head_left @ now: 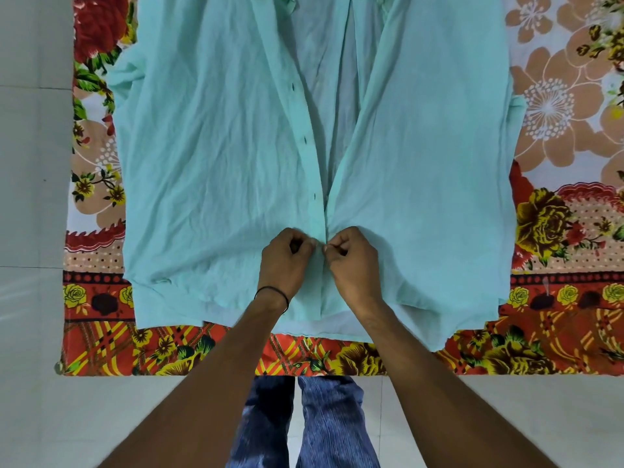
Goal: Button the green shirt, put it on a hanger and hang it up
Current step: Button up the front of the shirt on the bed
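Observation:
The pale green shirt [209,163] lies flat on a bed, front side up, hem toward me. Its front stands open in a long V from the collar down to my hands. Several dark buttonholes run down the left front edge [305,140]. My left hand [287,256] pinches the left front edge near the hem. My right hand [351,256] pinches the right front edge right beside it, and the fingertips of both nearly touch. The button between them is hidden by my fingers. No hanger is in view.
A flowered bedsheet [557,231] in red, yellow and peach covers the bed under the shirt. The bed's near edge [202,373] runs across in front of my legs. Pale tiled floor [30,163] lies to the left and below.

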